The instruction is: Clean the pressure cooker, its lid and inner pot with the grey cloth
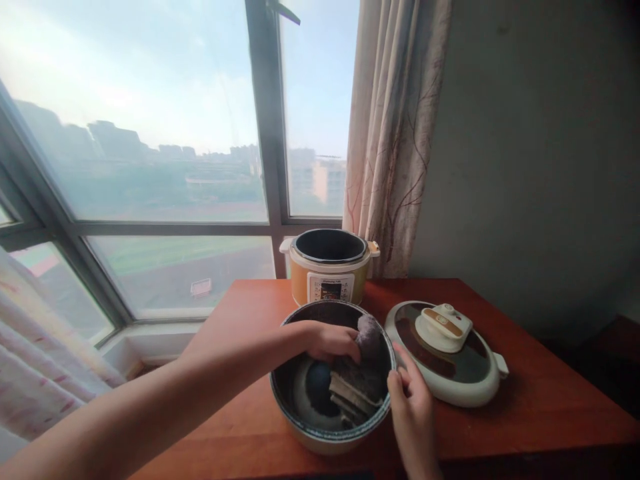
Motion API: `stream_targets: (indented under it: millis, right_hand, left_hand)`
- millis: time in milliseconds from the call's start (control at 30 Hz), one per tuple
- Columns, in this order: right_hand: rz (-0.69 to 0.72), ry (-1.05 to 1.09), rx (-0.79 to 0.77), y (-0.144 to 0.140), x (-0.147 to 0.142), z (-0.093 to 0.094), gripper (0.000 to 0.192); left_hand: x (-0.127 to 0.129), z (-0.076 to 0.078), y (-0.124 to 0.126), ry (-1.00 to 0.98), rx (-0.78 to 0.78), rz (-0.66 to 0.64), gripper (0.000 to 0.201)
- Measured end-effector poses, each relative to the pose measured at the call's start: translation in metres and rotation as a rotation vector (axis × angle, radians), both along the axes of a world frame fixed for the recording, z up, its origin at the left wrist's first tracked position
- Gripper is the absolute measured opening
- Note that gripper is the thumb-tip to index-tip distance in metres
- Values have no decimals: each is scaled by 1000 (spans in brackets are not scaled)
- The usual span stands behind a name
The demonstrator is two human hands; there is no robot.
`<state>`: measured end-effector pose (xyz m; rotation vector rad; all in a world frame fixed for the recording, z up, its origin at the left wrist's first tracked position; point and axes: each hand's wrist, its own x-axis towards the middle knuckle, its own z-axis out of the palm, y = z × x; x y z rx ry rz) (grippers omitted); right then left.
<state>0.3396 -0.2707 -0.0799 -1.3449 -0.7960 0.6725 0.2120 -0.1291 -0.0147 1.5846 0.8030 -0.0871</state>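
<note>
Wooden table [525, 373] carries our yellow cooker [327, 270], its lid [447, 363] and a dark inner pot [333, 380] nearest us. Our right hand [413, 407] pinches the pot's rim; our left hand [330, 341] presses a grey cloth [363, 367] inside.

Dark inner pot [300, 387] sat upright, near table edge; grey cloth [367, 360] lay bunched inside, right half.
</note>
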Motion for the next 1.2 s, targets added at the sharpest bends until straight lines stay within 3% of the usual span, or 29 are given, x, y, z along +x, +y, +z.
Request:
stream_targets:
  millis: [133, 233, 300, 400, 467, 533, 667, 767, 900, 1067, 1200]
  right_hand:
    - [52, 35, 23, 1, 6, -13, 66]
    - [84, -16, 6, -1, 12, -13, 62]
    - [91, -139, -27, -4, 17, -5, 59]
    - [19, -362, -27, -11, 21, 12, 53]
    - [-49, -423, 20, -15, 20, 23, 53]
    - [-18, -363, 51, -19, 15, 29, 53]
    - [259, 39, 26, -22, -1, 35, 56]
    - [270, 403, 66, -19, -8, 46, 57]
    - [305, 756, 159, -15, -8, 69, 51]
    - [189, 812, 144, -14, 10, 71, 48]
    - [26, 693, 135, -14, 31, 62, 48]
  left_hand:
    - [-19, 49, 7, 24, -38, -34, 34]
    - [-28, 85, 12, 143, 127, -137, 32]
    - [-32, 103, 14, 200, 320, -169, 29]
    - [-35, 123, 12, 250, 636, -203, 29]
    - [-34, 131, 9, 263, 738, -203, 32]
    - [-32, 137, 3, 247, 798, -160, 34]
    - [-21, 143, -12, 172, 936, -31, 22]
    - [-10, 142, -32, 105, 1068, -33, 17]
    - [3, 130, -69, 51, 1229, -162, 16]
    - [13, 110, -114, -27, 1190, -247, 38]
    - [3, 95, -132, -152, 1022, -185, 39]
